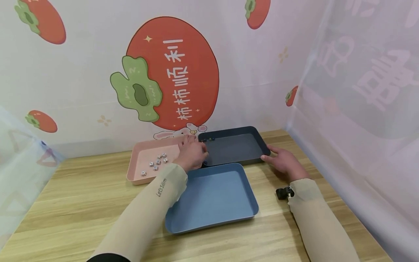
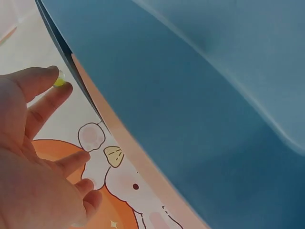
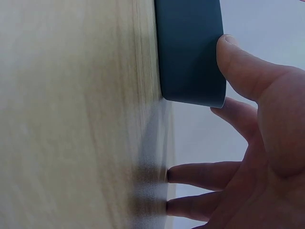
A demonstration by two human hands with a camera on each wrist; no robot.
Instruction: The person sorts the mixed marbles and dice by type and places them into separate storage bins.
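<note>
My left hand [image 1: 191, 154] is over the place where the pink tray [image 1: 130, 171] and the dark navy tray [image 1: 235, 147] meet. Between thumb and index finger it pinches a small clear-and-yellow marble [image 2: 59, 79]; the other fingers are spread apart. At the navy tray's right end, my right hand [image 1: 284, 162] holds the corner, thumb on the rim and index finger against the outside. Several white dice [image 1: 158, 162] lie in the pink tray. A few small dark and yellowish marbles [image 1: 209, 139] sit at the navy tray's back left; their details are too small to tell.
A blue tray [image 1: 212, 196] stands in front, below my left forearm. All three trays are on a wooden table [image 1: 82, 203]. Behind them hangs a printed white curtain [image 1: 88, 83], with another sheet [image 1: 360, 109] along the right side.
</note>
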